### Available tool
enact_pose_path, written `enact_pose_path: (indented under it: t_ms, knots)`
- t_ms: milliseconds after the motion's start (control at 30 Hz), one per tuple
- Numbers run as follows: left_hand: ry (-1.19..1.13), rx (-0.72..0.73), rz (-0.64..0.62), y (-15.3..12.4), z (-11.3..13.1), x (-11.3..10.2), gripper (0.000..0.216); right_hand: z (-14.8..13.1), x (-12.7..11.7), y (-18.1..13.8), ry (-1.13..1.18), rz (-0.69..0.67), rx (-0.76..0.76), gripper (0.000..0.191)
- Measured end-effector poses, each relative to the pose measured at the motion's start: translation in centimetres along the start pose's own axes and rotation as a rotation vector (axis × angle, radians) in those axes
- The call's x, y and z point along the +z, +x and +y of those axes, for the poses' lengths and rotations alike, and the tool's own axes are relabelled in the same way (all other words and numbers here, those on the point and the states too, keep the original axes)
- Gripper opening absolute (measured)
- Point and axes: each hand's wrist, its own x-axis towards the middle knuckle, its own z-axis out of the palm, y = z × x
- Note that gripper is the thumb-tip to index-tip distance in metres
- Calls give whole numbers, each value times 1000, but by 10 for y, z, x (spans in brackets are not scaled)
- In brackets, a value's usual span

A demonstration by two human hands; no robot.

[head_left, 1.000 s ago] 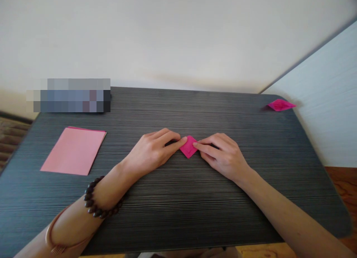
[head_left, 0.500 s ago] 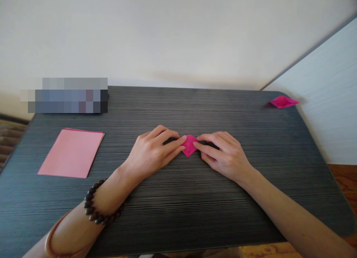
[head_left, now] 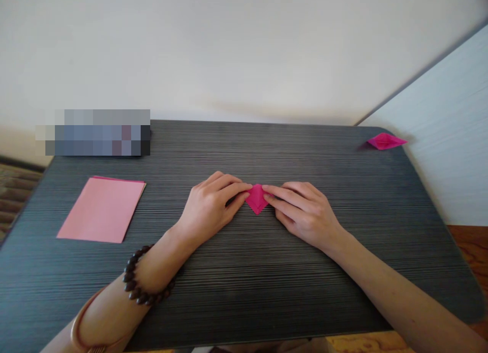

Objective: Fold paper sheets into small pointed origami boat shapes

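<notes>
A small folded piece of magenta paper (head_left: 257, 199) lies on the dark striped table (head_left: 244, 271), near its middle. My left hand (head_left: 212, 206) presses on the paper's left corner with fingers bent together, a bead bracelet on its wrist. From the other side, my right hand (head_left: 303, 210) pinches the paper's right corner with its fingertips. Both hands rest on the tabletop and cover part of the paper.
A stack of pink paper sheets (head_left: 102, 208) lies at the table's left. A finished magenta folded shape (head_left: 385, 141) sits at the far right corner beside a pale wall panel (head_left: 446, 139). A blurred-out object (head_left: 95, 132) stands at the back left.
My fingertips have closed in over the magenta paper, so less of it shows. The view shifted slightly; the hands stay in the same spot.
</notes>
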Motion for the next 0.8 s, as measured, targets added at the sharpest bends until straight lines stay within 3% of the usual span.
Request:
enact_pose_path:
  t_ms: [167,367,800]
  knots:
    - [12,-20,-26,0,-5,0,19,-2,-1,-1,-41,-30,24,39]
    - [66,63,-99,0,-6,-1,22,-5,-2,-2,-132,-61,5,37]
    - [179,-24,-65,2,7,2,22,-3,-3,-4,-146,-109,-7,36]
